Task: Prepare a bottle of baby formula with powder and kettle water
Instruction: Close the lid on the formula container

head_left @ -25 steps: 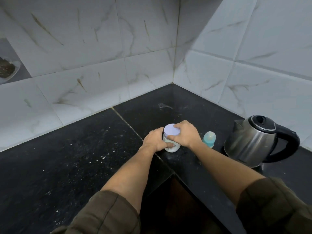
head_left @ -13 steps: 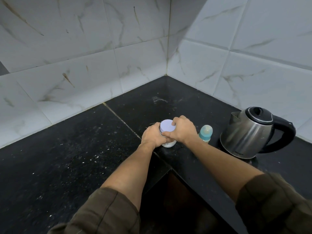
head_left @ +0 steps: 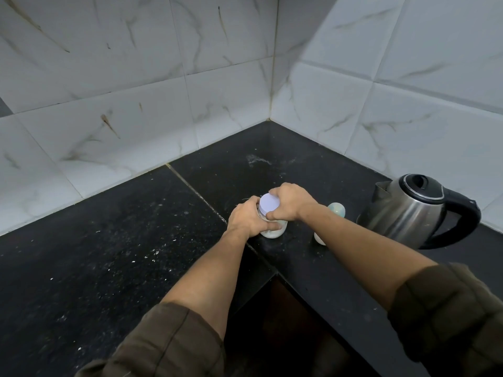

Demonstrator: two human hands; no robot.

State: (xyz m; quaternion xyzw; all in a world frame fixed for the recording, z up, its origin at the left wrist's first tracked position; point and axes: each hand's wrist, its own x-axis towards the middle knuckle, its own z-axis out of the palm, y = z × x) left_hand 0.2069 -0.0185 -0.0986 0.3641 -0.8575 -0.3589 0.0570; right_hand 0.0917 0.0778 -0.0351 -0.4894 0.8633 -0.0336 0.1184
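A small clear jar [head_left: 272,227] with white powder in its lower part stands on the black tabletop [head_left: 109,254], close to the inner corner of the front edge where the tabletop steps back. The left hand [head_left: 249,217] is wrapped around the jar's body, fingers closed against the side and the lower wall. The right hand [head_left: 288,201] is closed over the pale round lid [head_left: 268,204], fingertips bearing on its rim from the right; the top of the lid shows between the two hands. Judgement: the jar looks light, rigid and smooth-walled, so it would tend to turn in the palm; a firm hold low on the body with the twist applied at the lid rim suits it. Whether it is glass or plastic cannot be told, so it should be treated as breakable near that edge. The step in hand appears to be turning the lid. A baby bottle [head_left: 330,221], partly hidden behind the right forearm, stands just beside the jar on its right. A steel kettle [head_left: 408,213] with a black handle stands further right, apart from both, near the right wall.
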